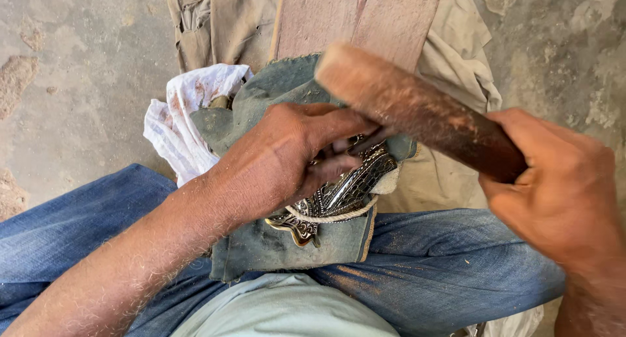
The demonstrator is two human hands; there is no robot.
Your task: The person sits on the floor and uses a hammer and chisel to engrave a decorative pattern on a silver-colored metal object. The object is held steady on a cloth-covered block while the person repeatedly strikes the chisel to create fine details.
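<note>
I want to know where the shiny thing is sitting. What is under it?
The shiny metal piece lies on a grey-green cloth spread over the person's jeans. The left hand covers its top part, so what is under that end cannot be seen.

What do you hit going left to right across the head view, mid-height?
White patterned cloth → left hand → ornate silver metal piece on grey-green denim pad → wooden block → right hand gripping it.
</note>
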